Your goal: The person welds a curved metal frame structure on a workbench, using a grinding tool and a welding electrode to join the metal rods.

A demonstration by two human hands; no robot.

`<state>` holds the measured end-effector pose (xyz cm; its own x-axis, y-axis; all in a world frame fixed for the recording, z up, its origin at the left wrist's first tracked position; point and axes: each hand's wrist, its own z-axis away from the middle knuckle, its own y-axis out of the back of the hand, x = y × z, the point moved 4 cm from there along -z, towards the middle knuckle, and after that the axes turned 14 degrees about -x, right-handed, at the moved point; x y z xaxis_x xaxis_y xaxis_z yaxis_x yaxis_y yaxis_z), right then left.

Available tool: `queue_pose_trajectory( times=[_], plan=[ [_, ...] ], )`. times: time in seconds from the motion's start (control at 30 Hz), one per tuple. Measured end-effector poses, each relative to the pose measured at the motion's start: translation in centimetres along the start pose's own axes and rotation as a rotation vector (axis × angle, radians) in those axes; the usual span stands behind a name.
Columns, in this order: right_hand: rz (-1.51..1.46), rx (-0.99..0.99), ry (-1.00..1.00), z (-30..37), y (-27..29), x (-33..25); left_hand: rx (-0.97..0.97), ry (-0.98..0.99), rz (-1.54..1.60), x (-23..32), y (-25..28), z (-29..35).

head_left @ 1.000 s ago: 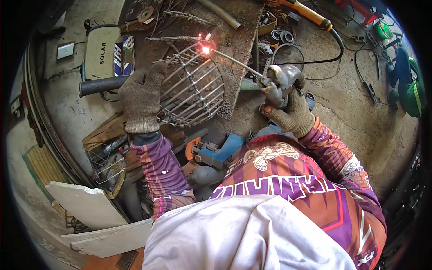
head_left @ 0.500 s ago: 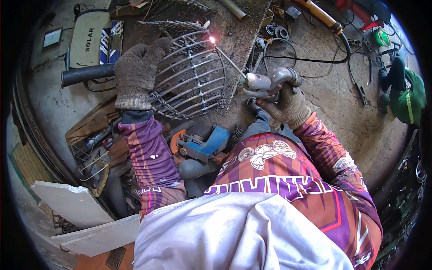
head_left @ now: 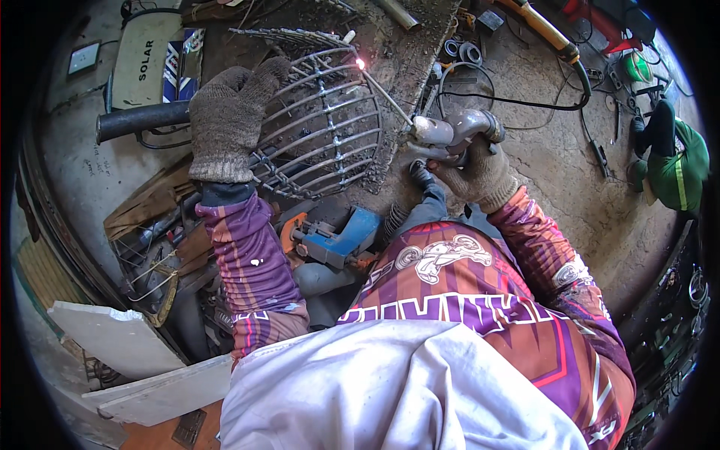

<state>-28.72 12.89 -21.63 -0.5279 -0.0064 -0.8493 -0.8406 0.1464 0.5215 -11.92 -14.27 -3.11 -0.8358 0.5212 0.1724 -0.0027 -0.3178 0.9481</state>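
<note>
A curved basket of welded metal bars sits on the dark, gritty work surface. On its left side, my gloved left hand is closed over the bars' edge, its fingertips hidden beneath the knit glove. My gloved right hand grips a grey welding electrode holder to the right of the basket. From its jaw a thin electrode slants up and left. A small pinkish-white arc glows where the electrode tip meets the basket's upper right corner.
A dark pipe juts out left of my left glove. Below the basket lies a blue and orange tool. Cables and a yellow-handled tool lie at the upper right. Another person in green is at the far right. White boards lean lower left.
The whole view has shifted slightly. Both hands keep their holds, and the arc stays at the same corner of the basket, glowing a little smaller.
</note>
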Motion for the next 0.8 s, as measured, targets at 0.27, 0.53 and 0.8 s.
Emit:
queue_pose_trajectory(
  times=[0.27, 0.53, 0.8],
  plan=[
    [-0.004, 0.026, 0.023, -0.4, 0.3, -0.1, -0.037, 0.04, 0.042, 0.3, 0.2, 0.1],
    [0.252, -0.222, -0.118, -1.4, -1.3, 0.0, 0.18, -0.508, -0.894, -4.4, -1.1, -0.8],
    [0.666, 0.113, 0.152, -1.8, -0.5, -1.8, 0.189, -0.413, -0.447, -1.4, -0.4, -0.1]
  ],
)
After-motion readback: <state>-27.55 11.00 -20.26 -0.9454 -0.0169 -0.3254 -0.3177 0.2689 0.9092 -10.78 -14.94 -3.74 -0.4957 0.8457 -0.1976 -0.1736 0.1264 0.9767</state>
